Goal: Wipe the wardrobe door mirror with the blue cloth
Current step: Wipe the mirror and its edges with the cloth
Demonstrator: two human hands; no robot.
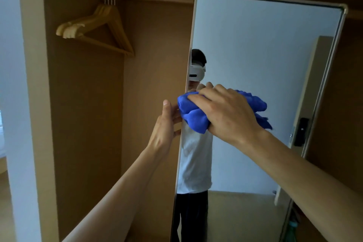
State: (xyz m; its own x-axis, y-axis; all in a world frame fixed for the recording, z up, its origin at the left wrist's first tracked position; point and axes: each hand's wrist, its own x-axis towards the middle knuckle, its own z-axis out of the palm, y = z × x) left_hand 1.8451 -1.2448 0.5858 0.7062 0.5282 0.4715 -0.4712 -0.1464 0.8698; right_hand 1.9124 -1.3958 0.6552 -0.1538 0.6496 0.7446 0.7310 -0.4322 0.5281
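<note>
Clearly the right hand (225, 112) presses the bunched blue cloth (194, 116) against the mirror (255, 55) near its left edge, where the left hand (167, 124) grips; a hard push could swing the door.

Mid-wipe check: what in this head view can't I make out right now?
- Glass under the blue cloth: covered by the cloth and right hand.
- Left hand fingertips: behind the mirror edge.
- Mirror bottom: cut off by the frame's lower edge.
- Smears or dust on the glass: too dim to tell.
- Number of wooden hangers: they overlap.
</note>
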